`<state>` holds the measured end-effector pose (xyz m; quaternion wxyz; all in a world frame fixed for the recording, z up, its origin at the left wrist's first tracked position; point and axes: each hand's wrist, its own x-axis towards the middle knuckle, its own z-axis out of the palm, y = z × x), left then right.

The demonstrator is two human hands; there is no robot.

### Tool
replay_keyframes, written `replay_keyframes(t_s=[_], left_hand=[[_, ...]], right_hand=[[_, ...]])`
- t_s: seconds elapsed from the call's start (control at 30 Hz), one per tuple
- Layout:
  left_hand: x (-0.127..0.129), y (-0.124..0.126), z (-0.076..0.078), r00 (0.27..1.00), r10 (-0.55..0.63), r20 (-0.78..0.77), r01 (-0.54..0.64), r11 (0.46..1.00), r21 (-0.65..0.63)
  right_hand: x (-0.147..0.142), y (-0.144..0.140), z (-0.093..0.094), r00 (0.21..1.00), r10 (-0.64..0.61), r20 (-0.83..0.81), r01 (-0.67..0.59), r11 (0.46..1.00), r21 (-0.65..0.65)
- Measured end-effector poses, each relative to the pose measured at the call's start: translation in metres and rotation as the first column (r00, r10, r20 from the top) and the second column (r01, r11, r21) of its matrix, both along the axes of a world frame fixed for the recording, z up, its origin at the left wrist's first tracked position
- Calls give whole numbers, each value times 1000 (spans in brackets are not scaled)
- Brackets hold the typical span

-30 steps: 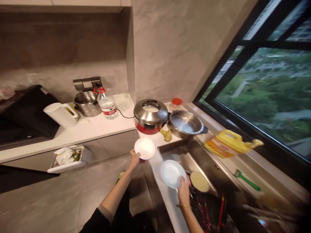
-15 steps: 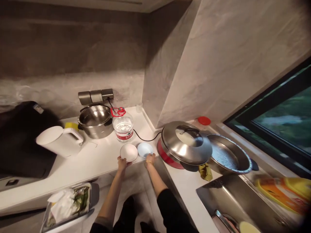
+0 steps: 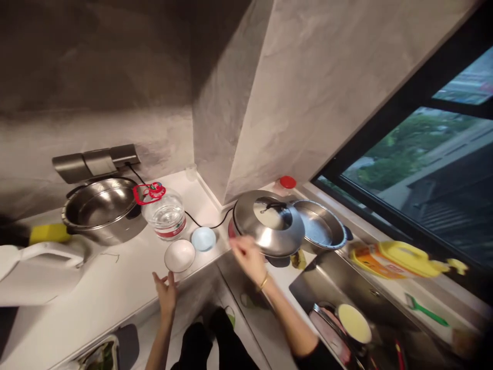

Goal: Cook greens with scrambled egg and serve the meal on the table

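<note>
Left hand (image 3: pixel 166 292) open and empty near shallow white bowl (image 3: pixel 179 255), right hand (image 3: pixel 247 257) blurred, spread, empty, small pale-blue bowl (image 3: pixel 203 238) beside

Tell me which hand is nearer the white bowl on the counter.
Left. The left hand hangs open just below the white bowl, not touching it; the right hand is off to the bowl's right, by the steel lid.

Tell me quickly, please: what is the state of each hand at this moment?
Left hand: open, empty, just below the white bowl.
Right hand: open but blurred, holding nothing, beside the steel lid.
</note>
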<state>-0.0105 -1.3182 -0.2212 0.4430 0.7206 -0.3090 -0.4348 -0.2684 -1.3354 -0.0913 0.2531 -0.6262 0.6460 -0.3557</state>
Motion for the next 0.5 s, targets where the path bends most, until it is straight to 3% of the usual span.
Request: replay_keyframes(t_s=[0.03, 0.1, 0.17, 0.23, 0.33, 0.5], left_hand=[[-6, 8, 7, 993, 15, 117, -7, 997, -72], [-26, 17, 29, 956, 2, 294, 79, 962, -262], [-55, 16, 57, 928, -95, 360, 248, 879, -407], [-85, 9, 84, 913, -187, 362, 356, 799, -484], [-124, -4, 114, 911, -261, 319, 401, 737, -543], [-158, -13, 134, 885, -334, 325, 465, 590, -660]], right_hand=[[-29, -7, 27, 984, 1, -179, -15, 997, -80], [-86, -31, 72, 870, -82, -486, 15, 990, -139], [-131, -57, 99, 711, -25, -702, 3, 999, -33], [-158, -76, 108, 592, 116, -798, -35, 992, 119], [-171, -88, 108, 489, 271, -829, -133, 963, 236], [-180, -86, 119, 455, 334, -825, -262, 936, 235]])
